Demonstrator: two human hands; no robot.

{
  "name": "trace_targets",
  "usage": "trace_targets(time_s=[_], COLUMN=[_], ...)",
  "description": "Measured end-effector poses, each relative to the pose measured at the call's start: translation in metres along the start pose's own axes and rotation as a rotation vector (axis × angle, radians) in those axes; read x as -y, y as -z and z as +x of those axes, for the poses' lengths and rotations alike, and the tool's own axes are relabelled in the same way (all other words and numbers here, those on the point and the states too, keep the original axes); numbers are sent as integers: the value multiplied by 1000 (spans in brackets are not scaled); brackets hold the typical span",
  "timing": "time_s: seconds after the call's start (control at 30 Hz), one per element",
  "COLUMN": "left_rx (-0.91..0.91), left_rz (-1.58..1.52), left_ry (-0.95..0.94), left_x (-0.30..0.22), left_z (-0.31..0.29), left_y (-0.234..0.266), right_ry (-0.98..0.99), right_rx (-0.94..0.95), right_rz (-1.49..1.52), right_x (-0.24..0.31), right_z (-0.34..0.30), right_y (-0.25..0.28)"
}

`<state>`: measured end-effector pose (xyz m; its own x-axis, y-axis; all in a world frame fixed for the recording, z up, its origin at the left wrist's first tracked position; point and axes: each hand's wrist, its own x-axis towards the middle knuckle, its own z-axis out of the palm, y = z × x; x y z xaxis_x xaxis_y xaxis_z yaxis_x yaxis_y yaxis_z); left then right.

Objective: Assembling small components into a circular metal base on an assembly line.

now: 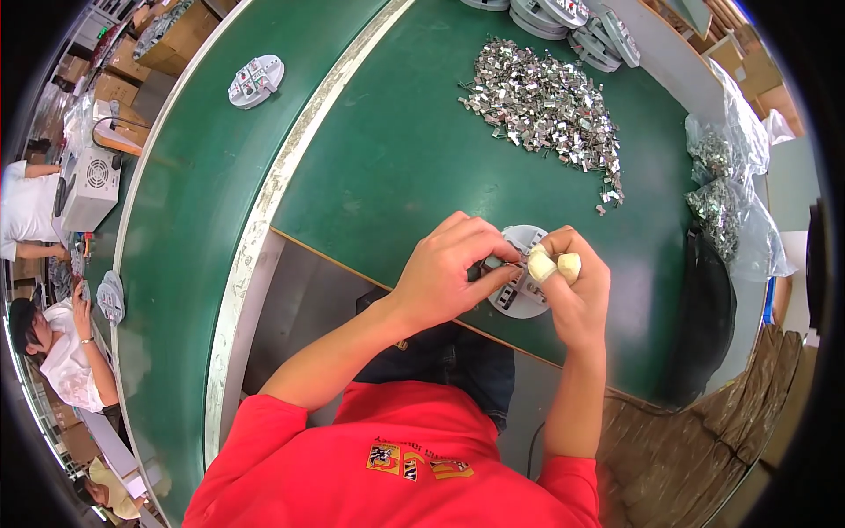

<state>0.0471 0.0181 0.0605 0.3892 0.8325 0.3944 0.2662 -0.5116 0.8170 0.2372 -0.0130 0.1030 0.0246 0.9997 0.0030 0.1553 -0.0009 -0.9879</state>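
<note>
At my one o'clock lies a round light-grey disc (525, 306), my left hand (447, 264) at its nine and my right hand (576, 290) at its three, both curled nearly closed on I cannot tell what, with small metal pieces (546, 106) heaped beyond at its twelve.

Factory assembly floor: green conveyor belt (198, 185), heap of small metal parts (547, 110), cardboard boxes (179, 46), co-workers (72, 365) beside belt.

Workshop with a green tabletop (387, 158)
Left of the tabletop runs a green conveyor (198, 202); cardboard boxes (183, 42) stand farther left of it.
</note>
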Motion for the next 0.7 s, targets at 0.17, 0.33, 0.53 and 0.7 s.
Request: trace_targets(time_s=[0.17,0.33,0.53,0.7], left_rx=[-6,-26,-50,-33], left_rz=[1,10,20,-7], left_ry=[-14,-27,-40,-19], left_x=[-1,-2,-3,-1], left_z=[1,1,-1,-4], left_y=[2,0,-2,1], right_ry=[-31,-122,-273,-237], right_rx=[27,28,80,47], right_rz=[-68,-56,-8,-35], right_x=[0,1,4,4], right_z=[2,5,8,1], right_y=[1,3,11,8])
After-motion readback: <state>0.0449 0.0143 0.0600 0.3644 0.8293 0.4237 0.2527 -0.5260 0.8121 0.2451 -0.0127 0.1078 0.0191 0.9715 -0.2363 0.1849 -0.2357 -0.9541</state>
